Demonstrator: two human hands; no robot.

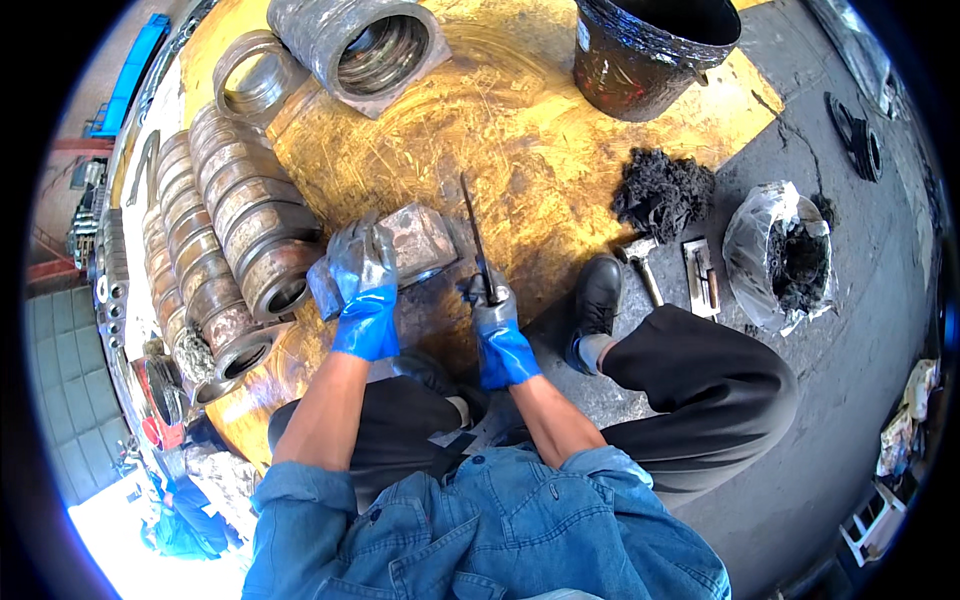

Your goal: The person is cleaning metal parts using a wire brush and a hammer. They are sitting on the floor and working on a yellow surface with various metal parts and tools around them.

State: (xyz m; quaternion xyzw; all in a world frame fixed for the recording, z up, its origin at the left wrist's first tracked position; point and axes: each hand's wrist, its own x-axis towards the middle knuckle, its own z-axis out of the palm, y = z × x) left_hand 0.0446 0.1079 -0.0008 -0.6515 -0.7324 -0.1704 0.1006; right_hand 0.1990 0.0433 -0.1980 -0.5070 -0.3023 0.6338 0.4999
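Note:
My left hand [362,270], in a blue glove with a dirty grey palm and fingers, grips the left end of a scuffed metal block [420,240]. The block lies on the yellow, stained board [480,110] in front of me. To its right, my right hand [494,310], gloved alike, is closed around the lower end of a long, thin, dark blade-like tool [473,222]. The tool points away from me, its tip standing apart from the block. Its exact kind is unclear, and my fingers hide the grip.
Rows of worn metal rings [240,200] line the left side, with a large hollow cylinder [350,45] beyond. A black bucket [640,70] stands at far right. Near my shoe [597,305] are shredded black material [665,192], a hammer [645,270], a trowel [700,278] and a plastic bag [750,250].

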